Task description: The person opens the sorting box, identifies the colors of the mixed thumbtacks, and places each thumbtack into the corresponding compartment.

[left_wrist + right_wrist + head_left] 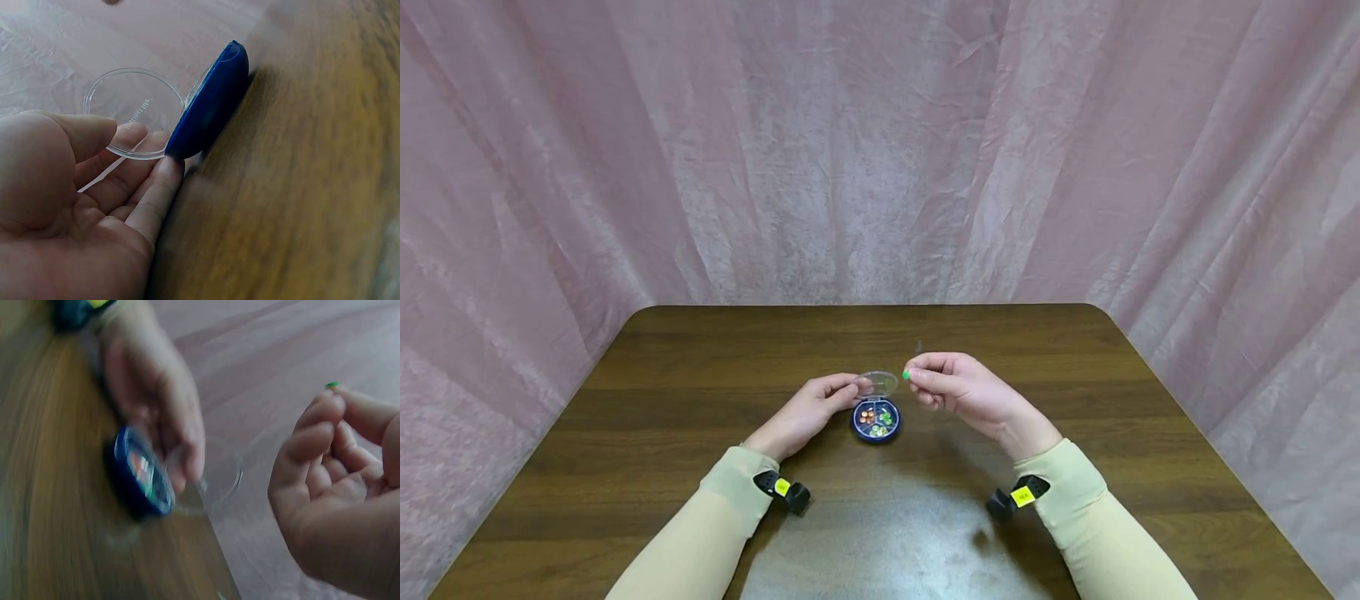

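A round blue pill case (876, 422) sits on the table with its clear lid (877, 384) raised. Dividers split its inside into three compartments, holding orange, green and yellow-green small pieces. My left hand (808, 411) is at the case's left side, pinching the rim of the lid between thumb and fingers; in the left wrist view a fingertip (169, 167) is right at the blue base. To the right of the lid, above the table, my right hand (964, 392) pinches a small bright green piece (906, 375) between thumb and forefinger. Its exact kind is too small to tell.
The brown wooden table (700, 358) has rounded far corners. Pink curtains (865, 150) hang behind it and along both sides. A small clear object (918, 346) shows beyond my right hand. Each wrist wears a black band with a camera.
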